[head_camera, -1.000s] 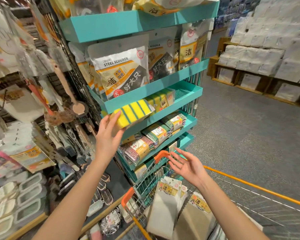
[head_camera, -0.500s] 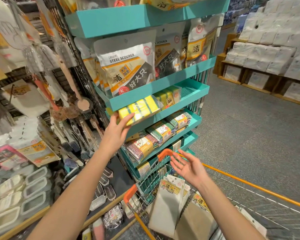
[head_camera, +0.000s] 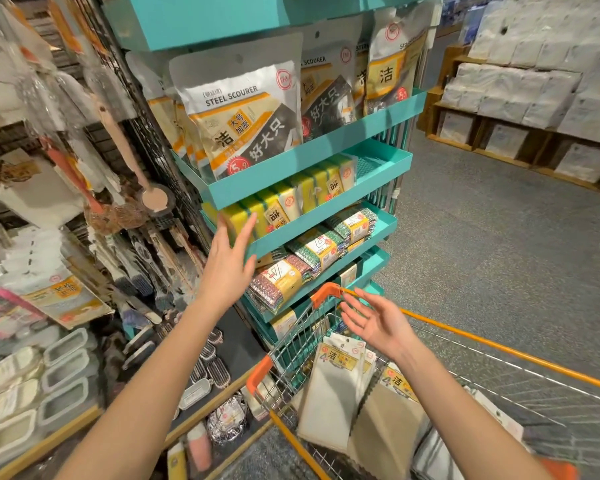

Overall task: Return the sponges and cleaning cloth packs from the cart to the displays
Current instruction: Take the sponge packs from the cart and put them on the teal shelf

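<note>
A yellow and green sponge pack [head_camera: 257, 211] lies at the left end of a teal shelf tray [head_camera: 326, 216], beside more sponge packs [head_camera: 321, 183]. My left hand [head_camera: 227, 261] is raised in front of it with straight fingers, the fingertips at the pack's left end. My right hand [head_camera: 374, 320] hovers open, palm up, above the front of the wire cart [head_camera: 291, 337]. Cleaning cloth packs [head_camera: 340, 386] stand inside the cart, with another pack [head_camera: 392, 414] to their right.
Steel scourer bags [head_camera: 243, 112] fill the tray above. Patterned scrub pads [head_camera: 312, 252] fill the tray below. Hanging brushes and kitchen tools [head_camera: 125, 188] crowd the rack on the left. Stacked white tissue packs [head_camera: 548, 74] line the far right across grey floor [head_camera: 499, 244].
My left hand carried the sponge pack up into the shelf tray, and its fingers have straightened off it. My right hand stays open over the cart.
</note>
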Available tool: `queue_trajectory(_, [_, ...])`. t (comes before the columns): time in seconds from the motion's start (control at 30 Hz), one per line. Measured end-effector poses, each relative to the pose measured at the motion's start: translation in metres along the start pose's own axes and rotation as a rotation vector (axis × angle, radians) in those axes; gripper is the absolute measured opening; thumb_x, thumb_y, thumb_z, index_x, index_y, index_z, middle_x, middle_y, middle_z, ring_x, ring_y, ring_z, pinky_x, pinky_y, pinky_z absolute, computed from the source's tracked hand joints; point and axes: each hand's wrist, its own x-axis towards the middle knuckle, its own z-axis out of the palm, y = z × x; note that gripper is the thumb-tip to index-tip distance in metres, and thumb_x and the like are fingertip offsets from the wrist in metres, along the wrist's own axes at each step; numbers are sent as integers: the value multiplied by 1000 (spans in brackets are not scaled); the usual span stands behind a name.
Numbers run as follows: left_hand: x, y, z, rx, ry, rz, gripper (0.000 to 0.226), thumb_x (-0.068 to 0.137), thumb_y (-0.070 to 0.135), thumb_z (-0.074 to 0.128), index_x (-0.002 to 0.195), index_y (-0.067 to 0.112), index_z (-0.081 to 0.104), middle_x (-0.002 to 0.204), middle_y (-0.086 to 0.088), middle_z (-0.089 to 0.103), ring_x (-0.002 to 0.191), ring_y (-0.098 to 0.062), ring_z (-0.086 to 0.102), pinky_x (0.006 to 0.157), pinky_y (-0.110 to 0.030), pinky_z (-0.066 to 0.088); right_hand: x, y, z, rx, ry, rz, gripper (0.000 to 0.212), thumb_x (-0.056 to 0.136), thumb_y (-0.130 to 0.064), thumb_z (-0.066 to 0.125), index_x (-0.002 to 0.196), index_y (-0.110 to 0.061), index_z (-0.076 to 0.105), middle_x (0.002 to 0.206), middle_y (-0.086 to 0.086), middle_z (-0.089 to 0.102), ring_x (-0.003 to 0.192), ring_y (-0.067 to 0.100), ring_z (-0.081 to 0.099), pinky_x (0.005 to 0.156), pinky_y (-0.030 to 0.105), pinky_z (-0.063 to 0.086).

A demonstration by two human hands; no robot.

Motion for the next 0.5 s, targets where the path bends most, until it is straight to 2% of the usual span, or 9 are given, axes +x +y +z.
queue_trajectory(0.03, [-10,3,8,-6,45,26,71,97,18,48,149,44,8,158,-18,-1,145,-35,13,115,-50,26,0,2,-4,5,18,0,29,82,-12,61,110,-10,59,112,14,66,95,28,66,82,39,56])
queue_trajectory(0.07, [-21,7,15,-14,114,63,64,96,13,48,149,36,22,158,-17,2,147,-32,6,117,-47,20,0,4,-7,13,35,3,26,82,-13,61,108,-10,60,109,14,67,94,28,66,82,39,56])
queue_trajectory(0.13, [-44,9,32,-26,205,175,47,91,5,50,137,18,47,155,-15,20,144,-30,17,115,-42,20,0,12,-16,22,62,9,19,88,-13,57,106,-11,60,104,13,68,90,27,69,80,38,58])
queue_trajectory(0.17, [-56,9,43,-37,190,232,40,90,3,51,128,14,54,150,-15,30,142,-29,24,114,-42,24,0,17,-22,11,83,15,16,89,-13,55,104,-12,60,104,13,68,88,27,70,80,38,58])
queue_trajectory(0.23, [-78,6,65,-80,56,289,30,89,6,49,115,14,62,141,-11,43,138,-27,30,113,-45,30,-3,28,-31,-27,139,27,13,91,-13,54,103,-12,59,106,12,67,83,26,71,79,37,57])
queue_trajectory(0.3, [-95,3,86,-102,-137,269,28,90,7,50,110,18,66,137,-4,49,139,-22,29,115,-46,27,-6,41,-42,-45,219,37,14,92,-13,52,105,-12,58,106,11,67,83,25,70,75,35,58])
queue_trajectory(0.43, [-115,-5,120,-193,-479,181,31,94,7,47,119,17,64,132,1,53,138,-19,27,120,-41,14,-14,75,-72,-34,353,58,14,95,-13,47,106,-12,56,103,10,64,89,25,65,73,33,57])
queue_trajectory(0.5, [-122,-6,136,-241,-558,123,32,95,9,47,121,20,62,128,4,55,132,-16,34,116,-41,24,-21,89,-83,-31,407,80,11,96,-13,46,102,-12,55,100,10,63,87,26,63,68,32,57])
